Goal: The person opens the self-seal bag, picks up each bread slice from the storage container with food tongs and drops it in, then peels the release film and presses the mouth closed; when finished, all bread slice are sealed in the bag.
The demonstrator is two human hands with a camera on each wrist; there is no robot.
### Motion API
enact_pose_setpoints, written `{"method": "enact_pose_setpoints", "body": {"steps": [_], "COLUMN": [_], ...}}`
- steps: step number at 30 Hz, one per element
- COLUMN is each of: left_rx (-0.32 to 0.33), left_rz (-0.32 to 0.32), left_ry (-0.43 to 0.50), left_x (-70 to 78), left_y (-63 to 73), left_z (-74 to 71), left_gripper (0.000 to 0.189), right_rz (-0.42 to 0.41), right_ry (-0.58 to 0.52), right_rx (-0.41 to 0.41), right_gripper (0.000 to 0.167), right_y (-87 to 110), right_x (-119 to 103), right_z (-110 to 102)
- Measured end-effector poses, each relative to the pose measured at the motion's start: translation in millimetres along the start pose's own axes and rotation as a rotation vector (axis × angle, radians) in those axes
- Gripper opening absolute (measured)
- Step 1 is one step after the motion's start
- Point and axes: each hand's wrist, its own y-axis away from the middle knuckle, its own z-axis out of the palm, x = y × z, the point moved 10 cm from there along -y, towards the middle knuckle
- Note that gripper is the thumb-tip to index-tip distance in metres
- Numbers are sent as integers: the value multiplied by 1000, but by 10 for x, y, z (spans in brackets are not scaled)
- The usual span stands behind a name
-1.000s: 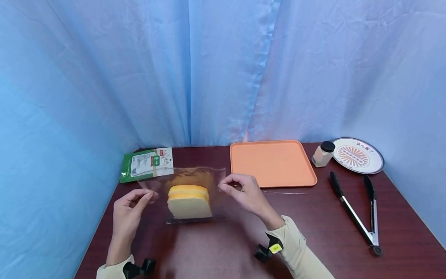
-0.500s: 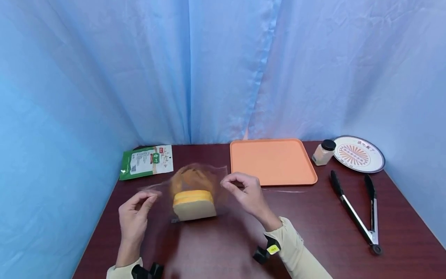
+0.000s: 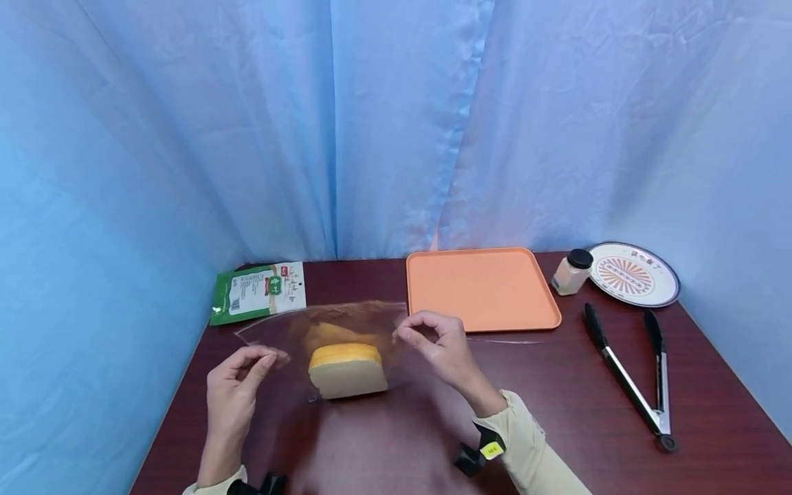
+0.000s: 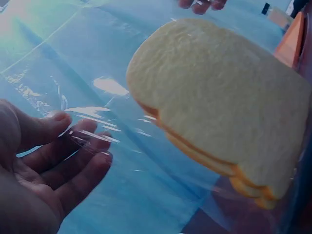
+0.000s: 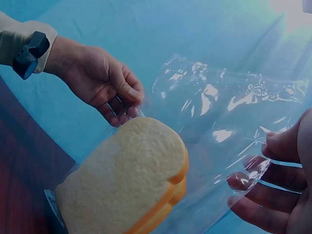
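Observation:
Slices of bread (image 3: 348, 377) with orange-yellow crusts stand upright inside a clear plastic bag (image 3: 278, 326) on the table. My left hand (image 3: 238, 388) pinches the left side of the bag between thumb and fingers; the left wrist view shows film creased at the fingertips of that hand (image 4: 58, 156). On the other side my right hand (image 3: 439, 347) pinches the bag's right side, and in the right wrist view the film (image 5: 219, 105) spreads above the thumb. The bread (image 5: 126, 170) lies between both hands, touched by neither.
Behind the bag lie a green-and-white packet (image 3: 256, 292) at left and an orange tray (image 3: 482, 289). A black-lidded jar (image 3: 572, 273), a patterned plate (image 3: 634, 273) and black-tipped tongs (image 3: 634, 388) are at right. A thin clear strip (image 3: 504, 341) lies before the tray.
The bread in its bag has shifted slightly right and toward me. The bag's upper left edge has spread out behind my left hand. Both hands keep their pinch.

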Motion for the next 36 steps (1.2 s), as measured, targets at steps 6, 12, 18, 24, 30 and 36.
{"method": "enact_pose_setpoints", "body": {"steps": [6, 12, 18, 24, 30, 36], "left_rx": [-134, -423, -647, -655, -540, -453], "left_rz": [30, -30, -264, -446, -589, -620], "left_ry": [-5, 101, 293, 294, -51, -295], "left_x": [206, 240, -157, -708, -1228, -1507], "left_y": [158, 448, 515, 301, 27, -170], "left_z": [-27, -51, 14, 124, 91, 112], "left_gripper": [9, 23, 36, 29, 13, 18], "right_rz": [23, 234, 575, 754, 794, 820], "right_ry": [-178, -629, -786, -595, -284, -137], "right_rx": [-101, -293, -341, -223, -129, -79], "right_gripper": [9, 23, 12, 8, 17, 15], "right_y": [203, 593, 834, 782, 620, 482], "right_x": [-171, -221, 180, 844, 1373, 1684], "right_z": [115, 423, 642, 615, 509, 477]}}
